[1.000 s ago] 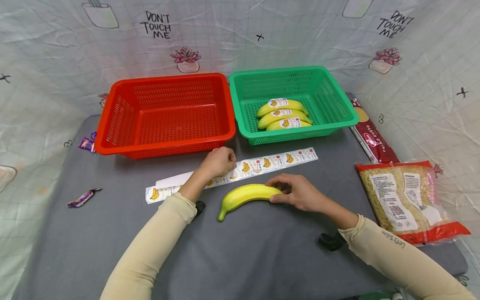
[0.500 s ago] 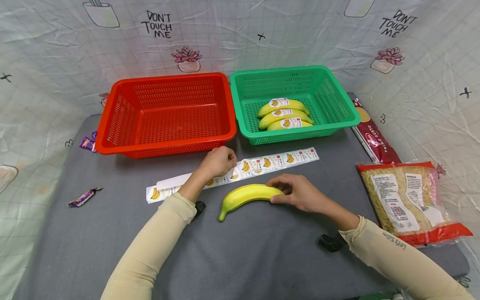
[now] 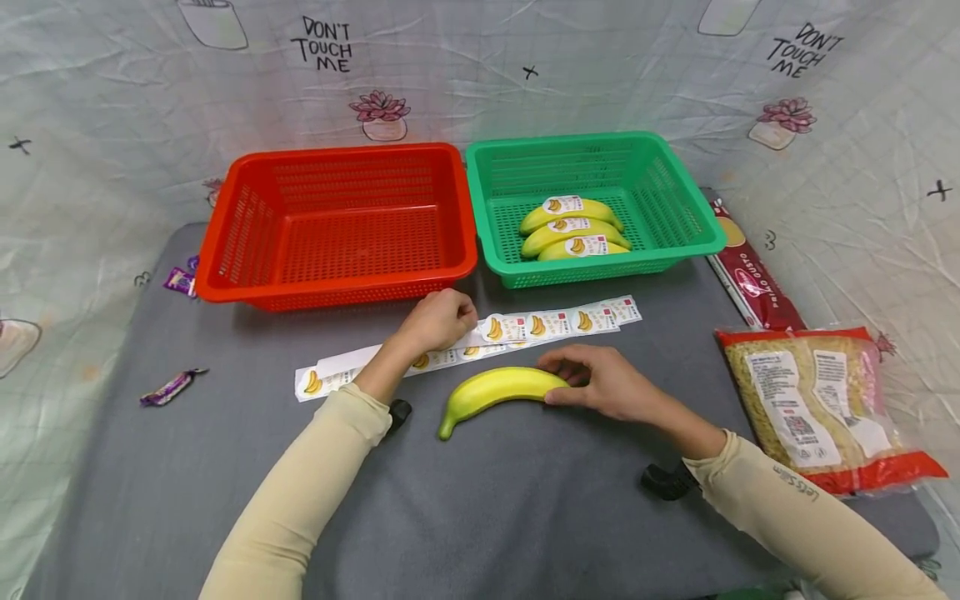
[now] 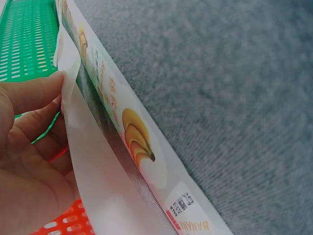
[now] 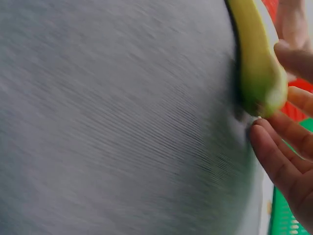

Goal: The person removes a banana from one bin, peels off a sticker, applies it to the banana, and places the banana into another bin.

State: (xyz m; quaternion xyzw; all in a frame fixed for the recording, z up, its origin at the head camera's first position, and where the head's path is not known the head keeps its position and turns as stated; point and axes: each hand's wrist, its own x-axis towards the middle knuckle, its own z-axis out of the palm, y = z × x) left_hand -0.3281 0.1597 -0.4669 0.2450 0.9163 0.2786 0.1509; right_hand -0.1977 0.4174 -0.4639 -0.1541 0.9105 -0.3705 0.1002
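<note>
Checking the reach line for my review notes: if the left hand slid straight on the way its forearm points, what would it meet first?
Probably the green basket, near its front left corner; the left hand pinches the sticker strip just short of it. Depth is unclear.

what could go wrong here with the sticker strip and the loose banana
The left hand pinches the sticker strip where it lifts off the mat; the thin backing, seen in the left wrist view, could tear or curl. The right hand holds only the end of the banana, so it might pivot or roll on the grey mat. A peeled sticker could also catch on the fingers.
</note>
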